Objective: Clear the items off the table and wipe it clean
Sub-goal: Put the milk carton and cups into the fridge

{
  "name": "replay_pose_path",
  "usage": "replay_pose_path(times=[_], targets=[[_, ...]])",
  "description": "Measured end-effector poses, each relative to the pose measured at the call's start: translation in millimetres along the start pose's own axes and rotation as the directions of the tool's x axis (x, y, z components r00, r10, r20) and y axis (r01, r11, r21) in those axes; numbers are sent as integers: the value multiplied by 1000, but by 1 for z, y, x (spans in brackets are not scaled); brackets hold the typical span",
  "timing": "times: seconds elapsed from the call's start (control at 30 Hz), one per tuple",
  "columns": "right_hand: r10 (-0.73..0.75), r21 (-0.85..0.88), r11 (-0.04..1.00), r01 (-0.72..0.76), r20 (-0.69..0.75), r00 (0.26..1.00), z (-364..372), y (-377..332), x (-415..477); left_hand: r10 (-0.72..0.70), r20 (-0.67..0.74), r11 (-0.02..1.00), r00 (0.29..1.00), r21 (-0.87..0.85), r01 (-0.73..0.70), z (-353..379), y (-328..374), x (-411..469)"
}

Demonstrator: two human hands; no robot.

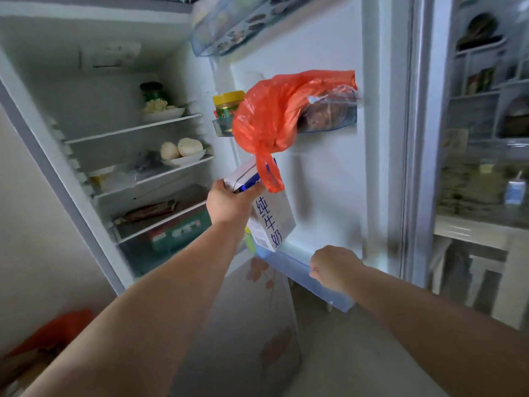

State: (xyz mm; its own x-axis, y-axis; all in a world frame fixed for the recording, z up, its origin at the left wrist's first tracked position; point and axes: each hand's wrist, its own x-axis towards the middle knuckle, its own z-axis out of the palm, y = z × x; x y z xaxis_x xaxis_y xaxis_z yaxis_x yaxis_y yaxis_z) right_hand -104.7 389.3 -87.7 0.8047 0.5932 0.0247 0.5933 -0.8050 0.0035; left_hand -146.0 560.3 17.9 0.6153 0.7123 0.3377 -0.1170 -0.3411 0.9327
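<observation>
I stand before an open fridge. My left hand (229, 203) grips the top of a white and blue milk carton (272, 219), tilted, with its base just above the lowest door bin (300, 270). My right hand (333, 267) holds the front rim of that blue door bin, fingers curled over its edge. An orange plastic bag (274, 116) hangs out of the middle door bin (343, 118), its handles dangling onto the carton's top.
The fridge shelves (137, 130) on the left hold plates of food, a green jar and packets. A yellow-lidded jar (227, 107) stands in the door. The floral lower fridge door (257, 325) is below. A glass cabinet (486, 110) stands to the right.
</observation>
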Motion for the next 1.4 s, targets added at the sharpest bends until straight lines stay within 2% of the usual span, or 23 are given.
replay_pose_path(times=[0.17, 0.33, 0.43, 0.63, 0.83, 1.0, 1.13, 1.2, 1.3, 1.4], targets=[[147, 38, 989, -146, -15, 989, -3, 11, 18, 0, 126, 1000, 992, -16, 2, 45, -20, 26], [139, -35, 990, -138, 35, 990, -10, 19, 30, -37, 218, 999, 975, -10, 40, 82, -46, 40], [158, -59, 986, -155, 57, 986, -15, 22, 35, -76, 249, 996, 966, 57, 63, 93, -59, 48], [183, -106, 980, -171, 117, 976, -19, 27, 43, -138, 222, 983, 965, 153, 106, 101, -86, 58], [212, -176, 965, -193, 91, 973, -18, 34, 43, -270, 143, 962, 952, 89, 259, 101, -99, 69], [236, -232, 949, -212, 81, 968, -18, 42, 45, -250, 213, 964, 945, 151, 221, 114, -105, 68], [257, -240, 939, -246, 15, 966, -10, 50, 42, -283, 264, 950, 922, 212, 231, 120, -101, 70], [258, -241, 935, -260, -38, 965, -6, 56, 38, -275, 242, 941, 931, 267, 209, 121, -97, 67], [248, -248, 932, -265, -100, 964, 4, 69, 25, -185, 149, 909, 971, 401, 112, 123, -92, 55], [236, -168, 950, -264, -167, 957, 16, 87, 11, -111, 98, 917, 989, 394, 64, 125, -81, 39]])
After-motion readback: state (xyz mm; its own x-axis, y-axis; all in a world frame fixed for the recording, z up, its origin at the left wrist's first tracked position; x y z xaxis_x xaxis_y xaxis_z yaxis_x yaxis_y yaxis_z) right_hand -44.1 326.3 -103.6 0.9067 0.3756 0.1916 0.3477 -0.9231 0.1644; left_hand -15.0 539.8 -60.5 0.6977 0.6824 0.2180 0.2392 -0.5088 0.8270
